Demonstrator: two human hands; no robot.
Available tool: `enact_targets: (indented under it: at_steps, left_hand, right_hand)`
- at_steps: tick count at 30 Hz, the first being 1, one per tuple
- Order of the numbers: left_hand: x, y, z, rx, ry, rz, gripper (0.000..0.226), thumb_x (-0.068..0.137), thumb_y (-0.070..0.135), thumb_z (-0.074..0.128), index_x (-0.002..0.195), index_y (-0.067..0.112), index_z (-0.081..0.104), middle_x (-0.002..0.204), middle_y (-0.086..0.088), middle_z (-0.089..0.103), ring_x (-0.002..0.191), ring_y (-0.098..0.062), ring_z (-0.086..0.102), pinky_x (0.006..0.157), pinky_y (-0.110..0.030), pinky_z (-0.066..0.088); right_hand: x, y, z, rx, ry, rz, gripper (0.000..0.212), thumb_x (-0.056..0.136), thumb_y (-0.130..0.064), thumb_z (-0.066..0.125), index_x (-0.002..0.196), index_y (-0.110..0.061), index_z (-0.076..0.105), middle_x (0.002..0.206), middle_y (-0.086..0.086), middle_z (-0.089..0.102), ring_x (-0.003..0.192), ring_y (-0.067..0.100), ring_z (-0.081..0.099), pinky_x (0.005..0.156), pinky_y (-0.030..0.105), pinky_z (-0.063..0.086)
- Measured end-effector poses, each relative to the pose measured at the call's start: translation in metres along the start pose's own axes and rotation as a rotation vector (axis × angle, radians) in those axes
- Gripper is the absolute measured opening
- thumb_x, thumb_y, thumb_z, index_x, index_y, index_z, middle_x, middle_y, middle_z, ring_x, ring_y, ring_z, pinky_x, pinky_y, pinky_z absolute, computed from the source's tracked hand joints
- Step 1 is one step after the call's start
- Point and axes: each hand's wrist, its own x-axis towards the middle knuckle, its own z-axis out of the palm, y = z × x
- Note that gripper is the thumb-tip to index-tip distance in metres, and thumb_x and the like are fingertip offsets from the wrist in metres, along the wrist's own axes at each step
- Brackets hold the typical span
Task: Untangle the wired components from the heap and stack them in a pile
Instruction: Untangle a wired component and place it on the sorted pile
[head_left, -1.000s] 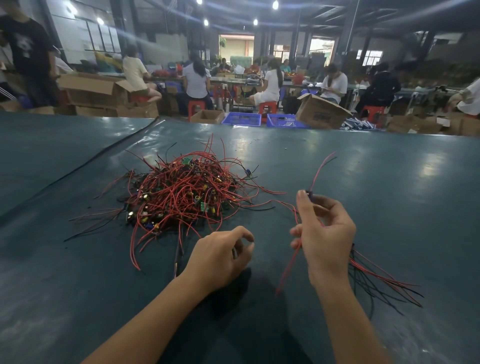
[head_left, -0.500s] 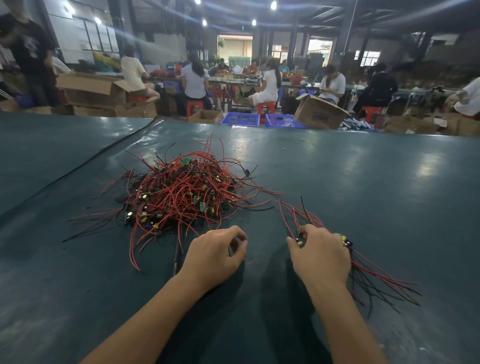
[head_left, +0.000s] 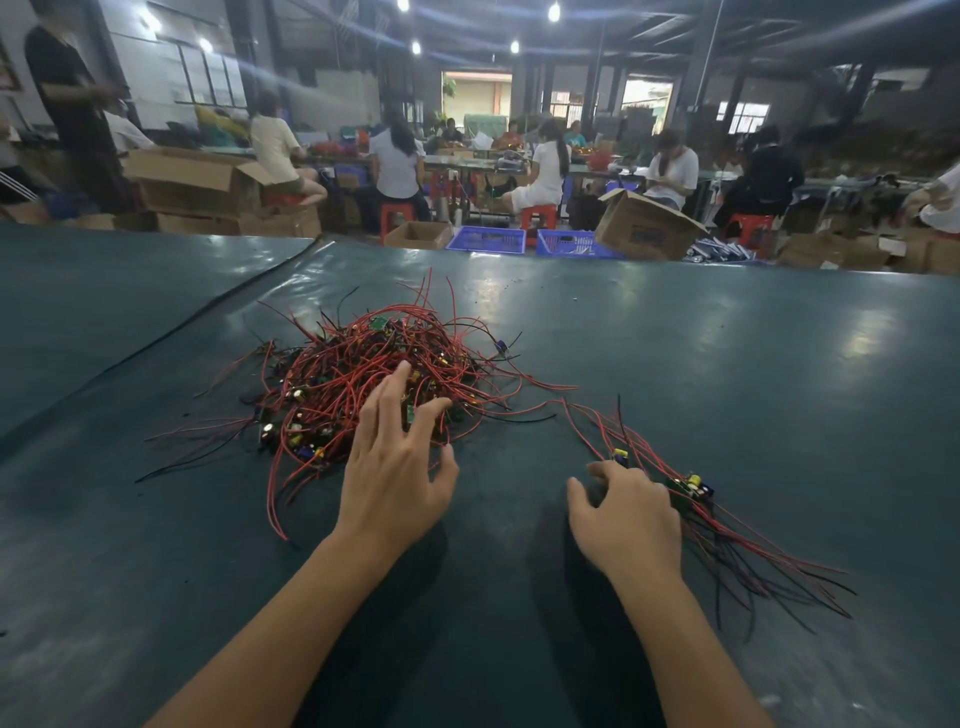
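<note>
While left hand (head_left: 395, 467) reaches, fingers spread wide over heap (head_left: 358, 374), right hand (head_left: 631, 514) rests loose-fingered, gripping nothing, on pile (head_left: 693, 486); dark tabletop (head_left: 727, 353) beneath.

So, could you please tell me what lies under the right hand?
The right hand covers part of the sorted pile. Red and black wires fan out beside it, and a small board shows. Whatever sits directly beneath the palm is hidden.
</note>
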Motion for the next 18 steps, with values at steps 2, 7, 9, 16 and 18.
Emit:
enact_targets:
  at_steps: [2,7,9,16,18]
  left_hand:
    - [0.0,-0.006,0.001,0.026,-0.044,-0.053,0.051,0.081,0.019,0.068,0.13,0.011,0.055,0.155,-0.024,0.022,0.143,-0.038,0.021,0.117,-0.044,0.02]
    - [0.004,-0.011,0.005,0.014,-0.055,-0.107,0.057,0.083,0.022,0.067,0.135,0.009,0.049,0.157,-0.025,0.014,0.145,-0.038,0.012,0.119,-0.046,0.018]
    - [0.014,-0.009,0.005,-0.01,-0.024,-0.088,0.053,0.083,0.02,0.066,0.133,0.008,0.051,0.156,-0.026,0.018,0.144,-0.039,0.016,0.118,-0.048,0.022]
    - [0.079,-0.023,0.0,0.015,-0.069,-0.117,0.051,0.09,0.02,0.056,0.137,0.005,0.043,0.153,-0.025,0.026,0.141,-0.037,0.024,0.118,-0.046,0.021]
    - [0.096,-0.033,-0.001,0.051,-0.163,-0.238,0.058,0.092,0.026,0.052,0.144,0.008,0.033,0.154,-0.021,0.028,0.14,-0.036,0.028,0.116,-0.047,0.024]
  right_hand:
    - [0.004,0.004,-0.002,-0.002,0.011,0.035,0.044,0.093,-0.046,0.052,0.131,-0.024,0.057,0.126,0.004,0.059,0.12,0.029,0.049,0.099,0.039,0.039]
    - [0.013,0.013,-0.006,-0.027,0.034,0.093,0.054,0.094,-0.046,0.051,0.142,-0.022,0.045,0.142,0.008,0.048,0.13,0.03,0.04,0.104,0.041,0.035]
    - [0.012,0.013,-0.006,-0.017,0.034,0.093,0.055,0.094,-0.046,0.051,0.143,-0.023,0.044,0.144,0.006,0.046,0.131,0.03,0.038,0.106,0.042,0.033]
    - [0.007,0.004,0.0,0.028,-0.033,0.011,0.051,0.095,-0.047,0.05,0.141,-0.026,0.046,0.143,0.002,0.046,0.131,0.026,0.038,0.107,0.043,0.033]
    - [0.007,0.003,0.0,0.038,-0.046,-0.003,0.05,0.095,-0.046,0.05,0.141,-0.026,0.047,0.142,0.001,0.047,0.132,0.025,0.038,0.107,0.043,0.033]
